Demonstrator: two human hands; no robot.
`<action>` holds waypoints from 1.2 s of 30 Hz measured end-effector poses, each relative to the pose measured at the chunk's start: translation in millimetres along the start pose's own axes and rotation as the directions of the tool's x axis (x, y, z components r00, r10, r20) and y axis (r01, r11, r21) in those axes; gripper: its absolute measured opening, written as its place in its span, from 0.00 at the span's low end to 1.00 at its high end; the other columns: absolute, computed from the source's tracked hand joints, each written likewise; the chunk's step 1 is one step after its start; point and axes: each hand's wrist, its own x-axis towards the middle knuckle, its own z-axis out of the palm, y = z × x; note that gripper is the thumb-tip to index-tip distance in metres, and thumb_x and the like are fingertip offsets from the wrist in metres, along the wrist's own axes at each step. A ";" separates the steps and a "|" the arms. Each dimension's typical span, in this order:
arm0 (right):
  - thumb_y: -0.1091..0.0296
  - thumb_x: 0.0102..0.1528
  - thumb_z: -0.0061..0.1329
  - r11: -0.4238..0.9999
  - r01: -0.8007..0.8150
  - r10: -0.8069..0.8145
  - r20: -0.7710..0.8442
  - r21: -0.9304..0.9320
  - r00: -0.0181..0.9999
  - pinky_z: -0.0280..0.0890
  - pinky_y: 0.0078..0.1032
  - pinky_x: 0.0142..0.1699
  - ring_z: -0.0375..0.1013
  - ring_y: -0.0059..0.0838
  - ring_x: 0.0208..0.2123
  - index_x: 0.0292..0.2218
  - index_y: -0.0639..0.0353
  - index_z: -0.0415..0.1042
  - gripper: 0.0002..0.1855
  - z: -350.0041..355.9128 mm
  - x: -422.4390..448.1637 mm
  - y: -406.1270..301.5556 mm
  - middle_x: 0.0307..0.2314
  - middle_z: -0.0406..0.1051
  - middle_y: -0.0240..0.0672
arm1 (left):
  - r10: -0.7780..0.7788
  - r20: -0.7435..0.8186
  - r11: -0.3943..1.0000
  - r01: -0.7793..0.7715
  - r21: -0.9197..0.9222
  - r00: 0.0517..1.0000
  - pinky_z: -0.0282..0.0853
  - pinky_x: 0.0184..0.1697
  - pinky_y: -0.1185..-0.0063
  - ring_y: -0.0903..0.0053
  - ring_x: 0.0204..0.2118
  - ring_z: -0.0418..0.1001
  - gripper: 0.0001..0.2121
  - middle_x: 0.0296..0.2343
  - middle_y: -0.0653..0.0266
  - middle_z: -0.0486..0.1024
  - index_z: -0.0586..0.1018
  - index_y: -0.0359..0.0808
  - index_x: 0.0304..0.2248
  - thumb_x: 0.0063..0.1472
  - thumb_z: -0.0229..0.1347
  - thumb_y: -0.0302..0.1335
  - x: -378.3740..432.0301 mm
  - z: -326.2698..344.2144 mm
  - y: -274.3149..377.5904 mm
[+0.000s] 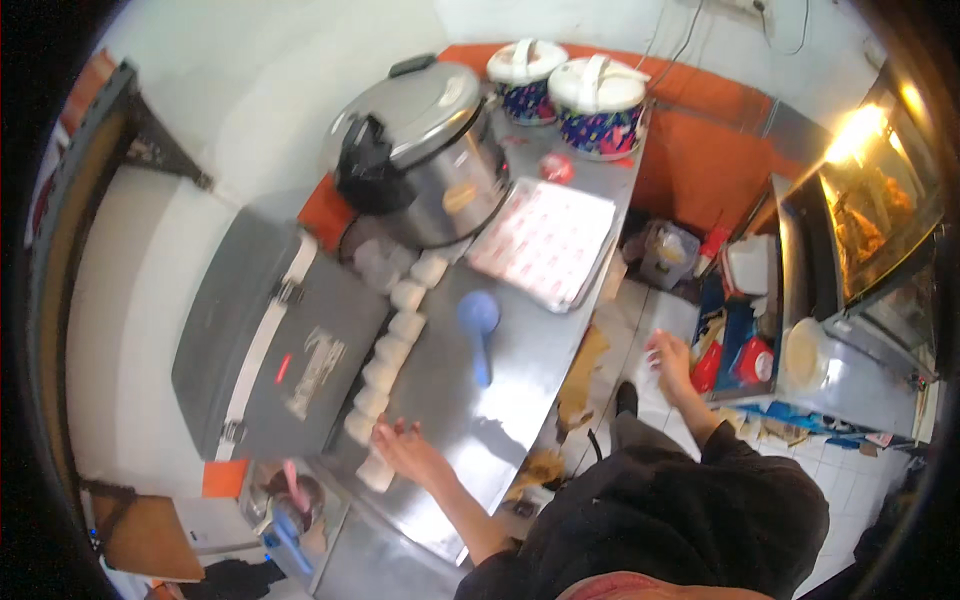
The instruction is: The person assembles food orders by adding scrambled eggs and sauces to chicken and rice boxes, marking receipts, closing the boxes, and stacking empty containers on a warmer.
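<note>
A row of several white rounded packets (391,350), perhaps wrapped in paper, runs along a stainless-steel table (429,390). My left hand (411,455) is at the row's near end, fingers apart, over or against the last packets; contact is unclear. To the right of the row lies a blue plastic scoop (478,319) with its handle towards me. Farther up the table sits a stack of printed paper sheets (546,236) on a metal tray. Away from the table, my right hand (670,364) hangs above the tiled floor with curled fingers; whether it holds something small is unclear.
A grey lidded insulated box (300,360) borders the row's left side. Behind stand a large steel rice cooker (427,150) and two patterned pots with white lids (596,105). On the right is a lit glass display case (877,202) with fried food. Cardboard (581,375) lies on the floor.
</note>
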 end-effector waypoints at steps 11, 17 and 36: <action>0.70 0.54 0.46 0.682 0.644 -0.530 0.373 -0.347 0.762 0.60 0.22 0.34 0.64 0.24 0.29 0.36 0.61 0.70 0.08 3.3 221.3 -144.6 0.29 0.66 0.37 | -0.152 0.221 0.983 0.124 0.132 0.963 0.63 0.26 0.84 0.84 0.32 0.68 0.09 0.42 0.60 0.72 0.73 0.34 0.35 0.63 0.49 0.32 -31.7 164.9 -121.2; 0.71 0.51 0.46 0.206 0.862 -0.851 0.350 -0.464 0.392 0.55 0.41 0.53 0.59 0.50 0.49 0.47 0.58 0.64 0.20 72.6 409.8 -269.9 0.43 0.61 0.49 | -0.186 0.229 0.952 0.118 0.283 0.955 0.65 0.30 0.84 0.81 0.34 0.70 0.13 0.36 0.59 0.75 0.69 0.34 0.44 0.62 0.50 0.30 0.9 195.7 -131.3; 0.60 0.51 0.47 0.322 0.889 -0.562 0.690 -0.325 0.456 0.61 0.34 0.38 0.66 0.44 0.34 0.36 0.66 0.67 0.17 19.7 566.9 -311.4 0.30 0.65 0.45 | 0.219 0.831 0.548 -0.769 0.328 0.511 0.50 0.58 0.64 0.56 0.55 0.57 0.18 0.50 0.51 0.63 0.73 0.35 0.42 0.54 0.56 0.34 65.4 652.5 -240.4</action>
